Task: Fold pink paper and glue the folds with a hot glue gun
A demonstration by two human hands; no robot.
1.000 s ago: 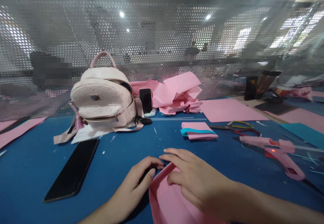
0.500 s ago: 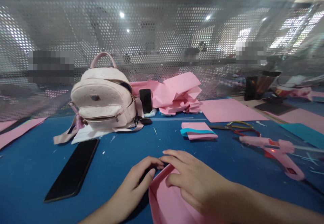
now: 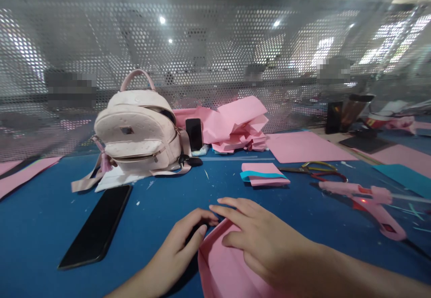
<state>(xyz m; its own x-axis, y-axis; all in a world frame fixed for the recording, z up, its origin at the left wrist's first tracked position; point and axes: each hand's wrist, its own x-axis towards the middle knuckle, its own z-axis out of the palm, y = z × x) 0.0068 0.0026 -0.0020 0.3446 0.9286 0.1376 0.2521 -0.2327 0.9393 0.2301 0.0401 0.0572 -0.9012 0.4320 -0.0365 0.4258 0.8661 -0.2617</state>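
Note:
A pink paper sheet [image 3: 218, 271] lies on the blue table [image 3: 43, 226] at the bottom centre, its left and far edges folded up. My left hand [image 3: 183, 242] rests at the sheet's far left corner, fingers curled and pinching the raised edge. Over the top of the sheet lies my right hand [image 3: 259, 239], fingers stretched forward and pressing the far fold, thumb tucked under. The fingertips of both hands nearly touch at the corner.
A black phone [image 3: 96, 226] lies left of my hands. Behind stand a pale pink backpack [image 3: 138, 129], a second phone [image 3: 194, 134], crumpled pink paper [image 3: 235, 125], a small pink and teal paper stack [image 3: 262, 173], scissors [image 3: 314, 168] and a pink glue gun [image 3: 367, 201]. A perforated metal screen closes the back.
My right hand's fingers have crept slightly to the left along the far fold. The left hand and everything else stay where they were.

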